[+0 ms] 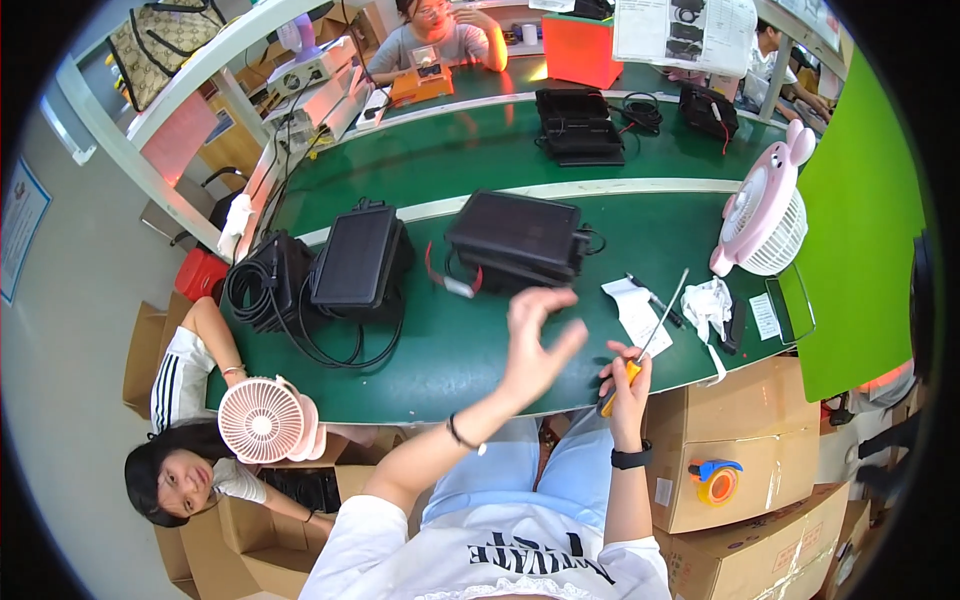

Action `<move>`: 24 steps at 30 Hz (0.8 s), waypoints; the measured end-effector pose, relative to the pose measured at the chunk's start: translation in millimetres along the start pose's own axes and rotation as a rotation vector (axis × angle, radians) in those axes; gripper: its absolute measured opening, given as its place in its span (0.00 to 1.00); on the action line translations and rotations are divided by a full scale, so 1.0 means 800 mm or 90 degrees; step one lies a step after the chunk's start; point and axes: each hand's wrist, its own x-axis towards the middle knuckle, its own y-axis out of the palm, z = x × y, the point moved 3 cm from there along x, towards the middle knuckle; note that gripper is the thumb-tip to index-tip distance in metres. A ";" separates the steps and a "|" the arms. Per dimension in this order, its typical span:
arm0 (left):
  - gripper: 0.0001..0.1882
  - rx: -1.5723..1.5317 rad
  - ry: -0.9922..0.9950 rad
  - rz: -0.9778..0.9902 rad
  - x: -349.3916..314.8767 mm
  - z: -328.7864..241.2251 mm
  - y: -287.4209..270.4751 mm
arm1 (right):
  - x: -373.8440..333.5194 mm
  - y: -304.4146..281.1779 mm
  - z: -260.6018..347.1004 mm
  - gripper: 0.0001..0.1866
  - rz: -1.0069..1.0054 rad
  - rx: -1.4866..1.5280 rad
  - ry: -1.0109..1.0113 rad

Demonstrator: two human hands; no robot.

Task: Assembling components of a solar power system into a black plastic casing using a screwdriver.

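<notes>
My right hand (628, 395) is closed around the yellow-orange handle of a screwdriver (661, 321), its long metal shaft pointing up and away to the right. Slightly blurred, my left hand (538, 345) hovers over the near edge of the bench with thumb and fingers apart, holding nothing. Just beyond it lies a black rectangular case (515, 235), with a red-and-black wire lead (457, 285) at its left side. Further left stands a second black case (360, 260) beside a coil of black cable (262, 290).
Right of the screwdriver lie white paper (635, 312), a black pen (655, 300) and crumpled tissue (707, 305). A pink fan (765, 215) stands at the right end. An open black case (580, 125) sits further back. Cartons (740, 430) are stacked below right; a person (190, 475) is at lower left.
</notes>
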 end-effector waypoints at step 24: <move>0.31 0.221 0.128 0.034 0.057 -0.034 -0.141 | -0.027 0.026 0.026 0.12 0.006 -0.100 -0.074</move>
